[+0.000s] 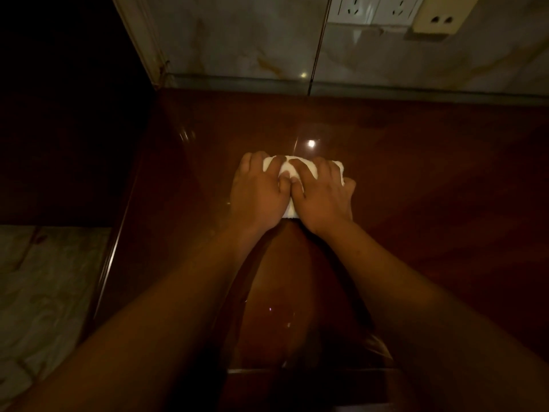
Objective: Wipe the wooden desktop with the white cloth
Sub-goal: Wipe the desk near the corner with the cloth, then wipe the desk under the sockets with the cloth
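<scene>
A glossy dark wooden desktop (416, 162) fills the middle of the head view and reflects a ceiling light. A folded white cloth (292, 169) lies on it near the centre. My left hand (257, 194) and my right hand (322, 197) press side by side on the cloth, fingers spread over it and thumbs touching. Most of the cloth is hidden under the hands; white strips show between the fingers and at the wrists. A wet-looking sheen lies on the wood between my forearms.
A marbled wall (237, 40) rises behind the desk, with white sockets (374, 8) and a beige socket (436, 20) at the top right. The desk's left edge (118, 233) drops to a pale floor (44, 278). A dark panel (68, 99) stands at the left.
</scene>
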